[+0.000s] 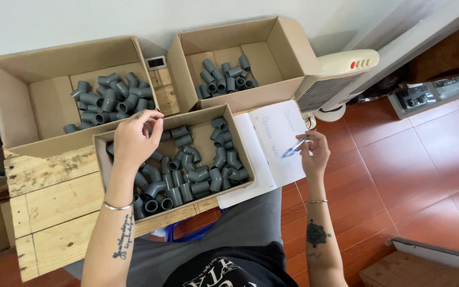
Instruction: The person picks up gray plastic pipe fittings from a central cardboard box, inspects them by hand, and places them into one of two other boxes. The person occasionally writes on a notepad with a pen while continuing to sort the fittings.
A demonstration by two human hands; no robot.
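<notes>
My left hand [134,139] hovers over the near cardboard box [234,127], which holds several grey plastic pipe elbows [189,172]. Its fingers are curled and pinched together near the box's back rim; whether a fitting is between them I cannot tell. My right hand [314,154] holds a blue pen [295,147] with its tip on the open white notebook [272,143], which rests against the box's right side and on my lap.
Two more open cardboard boxes with grey fittings stand behind, one at left [33,101] and one at right [288,48], on a wooden pallet [54,202]. A white fan heater [336,79] sits on the red tiled floor [426,159] to the right.
</notes>
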